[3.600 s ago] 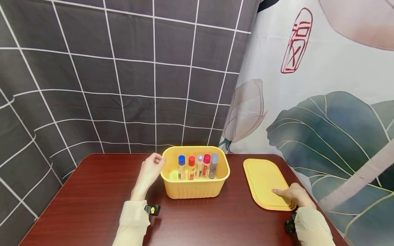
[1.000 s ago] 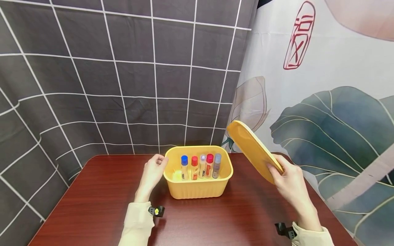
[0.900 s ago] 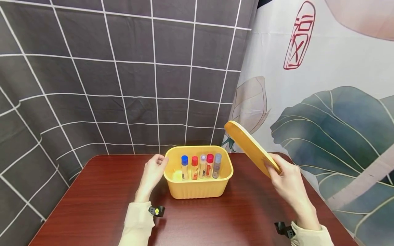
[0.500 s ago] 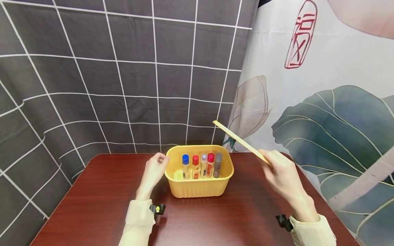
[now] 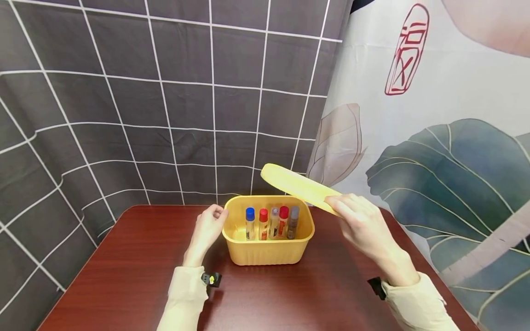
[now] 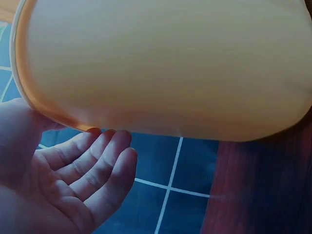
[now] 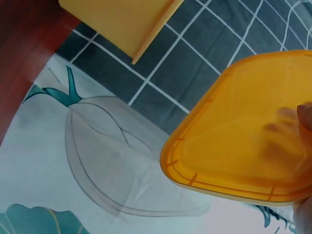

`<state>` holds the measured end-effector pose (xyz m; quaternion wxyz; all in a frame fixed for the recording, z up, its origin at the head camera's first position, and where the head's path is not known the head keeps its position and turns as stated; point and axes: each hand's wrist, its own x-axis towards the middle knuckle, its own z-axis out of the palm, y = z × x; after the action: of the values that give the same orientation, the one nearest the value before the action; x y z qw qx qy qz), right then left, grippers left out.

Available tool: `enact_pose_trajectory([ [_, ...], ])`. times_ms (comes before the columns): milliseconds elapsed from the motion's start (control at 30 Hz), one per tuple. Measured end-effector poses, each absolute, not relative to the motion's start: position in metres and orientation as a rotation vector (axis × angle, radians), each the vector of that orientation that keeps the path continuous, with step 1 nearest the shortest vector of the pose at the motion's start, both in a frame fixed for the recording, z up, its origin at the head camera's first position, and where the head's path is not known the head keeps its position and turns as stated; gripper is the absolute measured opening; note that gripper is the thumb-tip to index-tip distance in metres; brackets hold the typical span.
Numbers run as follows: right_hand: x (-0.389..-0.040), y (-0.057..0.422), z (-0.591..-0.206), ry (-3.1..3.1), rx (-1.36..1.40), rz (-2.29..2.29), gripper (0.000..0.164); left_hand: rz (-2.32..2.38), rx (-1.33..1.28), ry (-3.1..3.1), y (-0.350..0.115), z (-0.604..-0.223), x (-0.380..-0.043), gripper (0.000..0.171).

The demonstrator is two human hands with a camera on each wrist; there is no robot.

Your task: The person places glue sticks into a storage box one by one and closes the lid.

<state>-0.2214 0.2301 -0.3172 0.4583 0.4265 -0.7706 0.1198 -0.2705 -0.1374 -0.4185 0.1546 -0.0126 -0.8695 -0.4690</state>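
A yellow plastic storage box (image 5: 265, 254) stands on the table, its top uncovered. Inside, several small capped tubes stand upright in a row: one blue-capped tube (image 5: 250, 225), two red-capped ones and paler ones. My left hand (image 5: 205, 232) holds the box's back left corner; in the left wrist view the thumb lies along the wall and the fingers curl at the rim. My right hand (image 5: 362, 225) grips the right end of a yellow lid (image 5: 296, 185). The lid hangs tilted above the box's right back part, its far end higher. In the right wrist view, the lid's ribbed underside shows.
The dark red wooden table (image 5: 136, 276) extends to both sides and in front of the box. Behind it hangs a grey gridded cloth (image 5: 178, 105). A white cloth with a leaf print (image 5: 447, 174) hangs at the right.
My right hand has picked the lid up off the table at the right and carried it left, tilting it over the box. My left hand stays at the box's corner.
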Motion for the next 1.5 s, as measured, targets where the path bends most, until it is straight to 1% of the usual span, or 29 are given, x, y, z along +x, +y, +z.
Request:
enact_pose_trajectory([
  [200,-0.222,0.22,-0.312,-1.91,1.136,0.237,0.032,-1.238,-0.06,-2.559,-0.143,-0.41,-0.269,0.029],
  [300,-0.222,0.214,-0.31,-1.911,1.167,0.207,0.034,-1.185,-0.058,-2.563,-0.147,-0.399,-0.269,0.035],
  [433,-0.222,0.208,-0.309,-1.887,1.203,0.187,0.032,-1.154,-0.092,-2.564,-0.153,-0.379,-0.27,0.045],
  [533,-0.223,0.204,-0.309,-1.871,1.222,0.182,0.03,-1.211,-0.141,-2.583,-0.154,-0.362,-0.27,0.052],
  [667,-0.224,0.2,-0.31,-1.868,1.249,0.162,0.03,-1.444,-0.213,-2.584,-0.149,-0.341,-0.27,0.056],
  [800,-0.226,0.197,-0.312,-1.878,1.27,0.136,0.031,-1.614,-0.279,-2.58,-0.141,-0.324,-0.271,0.056],
  [1033,-0.228,0.193,-0.316,-1.855,1.301,0.115,0.033,-1.695,-0.29,-2.615,-0.128,-0.308,-0.271,0.058],
  [1200,-0.228,0.19,-0.317,-1.828,1.316,0.101,0.034,-1.677,-0.296,-2.652,-0.124,-0.306,-0.27,0.054],
  [1367,-0.228,0.188,-0.318,-1.829,1.308,0.062,0.037,-1.853,-0.295,-2.581,-0.123,-0.311,-0.272,0.046],
  [1500,-0.227,0.187,-0.32,-1.836,1.306,0.051,0.038,-1.989,-0.266,-2.508,-0.122,-0.315,-0.271,0.045],
])
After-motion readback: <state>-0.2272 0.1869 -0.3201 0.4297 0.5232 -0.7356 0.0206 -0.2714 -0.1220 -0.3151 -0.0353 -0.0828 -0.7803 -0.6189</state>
